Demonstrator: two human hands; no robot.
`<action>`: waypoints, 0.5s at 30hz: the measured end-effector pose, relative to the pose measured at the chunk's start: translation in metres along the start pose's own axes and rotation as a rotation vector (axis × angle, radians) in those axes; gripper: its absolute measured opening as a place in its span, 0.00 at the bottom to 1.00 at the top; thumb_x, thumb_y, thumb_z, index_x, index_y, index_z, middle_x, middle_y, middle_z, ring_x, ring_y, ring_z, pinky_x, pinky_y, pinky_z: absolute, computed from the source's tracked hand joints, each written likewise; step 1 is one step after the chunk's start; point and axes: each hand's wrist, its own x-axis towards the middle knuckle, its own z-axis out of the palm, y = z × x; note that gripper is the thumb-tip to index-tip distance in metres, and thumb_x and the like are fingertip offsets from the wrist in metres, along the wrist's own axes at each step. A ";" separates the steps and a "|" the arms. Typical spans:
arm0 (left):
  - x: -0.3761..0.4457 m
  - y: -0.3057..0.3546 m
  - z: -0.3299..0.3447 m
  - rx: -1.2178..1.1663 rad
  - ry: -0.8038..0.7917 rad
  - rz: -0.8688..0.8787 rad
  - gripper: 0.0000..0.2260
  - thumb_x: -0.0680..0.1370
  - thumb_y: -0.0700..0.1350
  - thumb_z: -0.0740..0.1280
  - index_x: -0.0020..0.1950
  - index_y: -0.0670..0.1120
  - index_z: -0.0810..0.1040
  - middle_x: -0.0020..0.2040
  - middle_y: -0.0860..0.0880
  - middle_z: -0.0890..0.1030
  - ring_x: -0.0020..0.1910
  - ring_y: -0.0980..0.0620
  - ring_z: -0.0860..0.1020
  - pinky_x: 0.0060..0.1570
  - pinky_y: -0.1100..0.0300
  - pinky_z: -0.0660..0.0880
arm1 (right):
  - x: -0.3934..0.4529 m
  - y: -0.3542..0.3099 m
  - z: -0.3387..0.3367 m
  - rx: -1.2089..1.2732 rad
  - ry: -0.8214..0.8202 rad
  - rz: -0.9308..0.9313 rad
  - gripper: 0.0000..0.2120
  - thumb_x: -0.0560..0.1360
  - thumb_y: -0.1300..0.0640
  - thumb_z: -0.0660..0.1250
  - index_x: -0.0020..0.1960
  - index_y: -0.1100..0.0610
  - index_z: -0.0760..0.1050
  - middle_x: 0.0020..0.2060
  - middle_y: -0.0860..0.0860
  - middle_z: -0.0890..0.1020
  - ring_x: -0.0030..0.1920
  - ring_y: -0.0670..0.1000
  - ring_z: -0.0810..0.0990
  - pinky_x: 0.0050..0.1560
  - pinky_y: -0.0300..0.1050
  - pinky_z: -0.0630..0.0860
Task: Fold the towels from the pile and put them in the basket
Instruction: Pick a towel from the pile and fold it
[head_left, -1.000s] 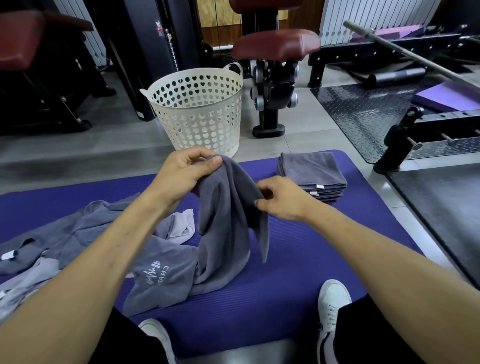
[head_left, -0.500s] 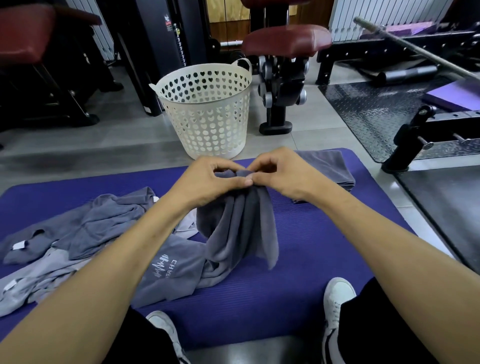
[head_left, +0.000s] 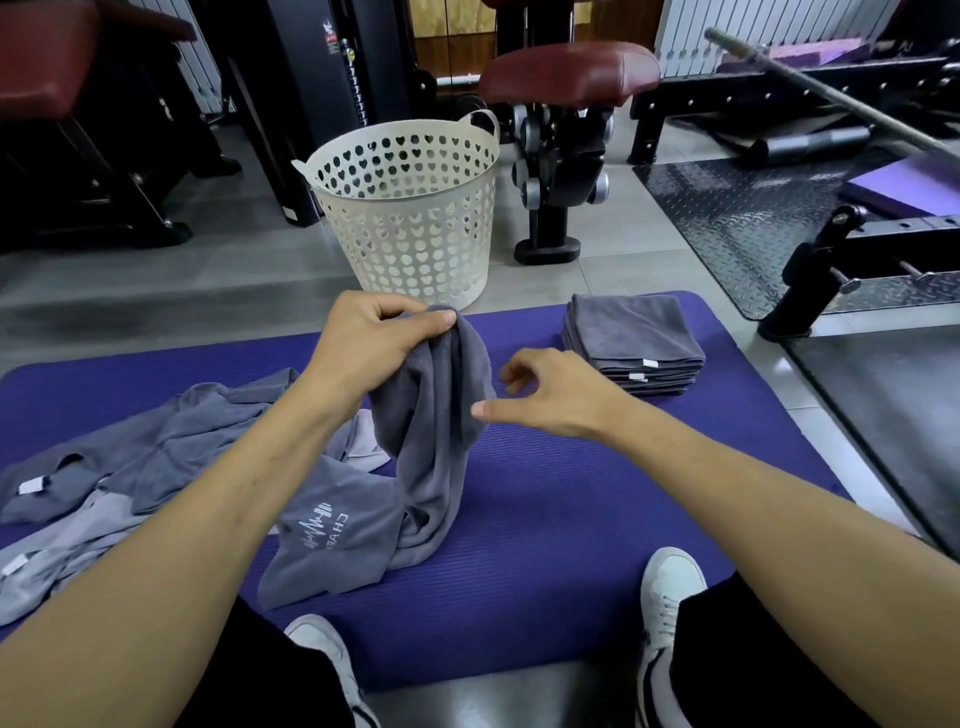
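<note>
Towel lifted off the pile, fold not yet begun.
Your left hand (head_left: 371, 345) pinches the top edge of a grey towel (head_left: 434, 415) between thumb and curled fingers, holding it over the purple mat (head_left: 571, 519); its tail trails onto the loose pile (head_left: 156, 457) at near left. Your right hand (head_left: 550, 397) hovers just right of the towel, fingers loosely spread, gripping nothing. Next, probably catch a free corner. The folded stack (head_left: 636, 343) sits far right, the basket (head_left: 410, 208) beyond the mat.
</note>
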 end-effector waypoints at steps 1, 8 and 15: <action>0.001 0.000 0.000 -0.002 0.017 -0.007 0.06 0.72 0.46 0.77 0.39 0.44 0.86 0.37 0.44 0.84 0.36 0.56 0.78 0.39 0.61 0.74 | 0.001 -0.002 0.007 0.000 0.002 0.008 0.29 0.66 0.34 0.74 0.57 0.53 0.77 0.49 0.46 0.81 0.51 0.47 0.79 0.53 0.44 0.77; 0.002 0.004 0.000 -0.124 0.088 -0.091 0.07 0.71 0.45 0.77 0.36 0.44 0.84 0.35 0.48 0.81 0.35 0.55 0.77 0.39 0.61 0.74 | 0.013 0.000 0.036 0.016 0.021 0.003 0.24 0.69 0.42 0.75 0.58 0.55 0.77 0.52 0.47 0.81 0.51 0.49 0.79 0.53 0.48 0.78; 0.005 -0.007 -0.014 -0.113 0.110 -0.151 0.06 0.71 0.46 0.77 0.37 0.46 0.85 0.35 0.51 0.82 0.34 0.56 0.78 0.38 0.63 0.75 | 0.024 0.002 0.022 0.080 0.160 0.017 0.06 0.75 0.64 0.58 0.44 0.62 0.74 0.34 0.53 0.78 0.34 0.56 0.77 0.31 0.45 0.73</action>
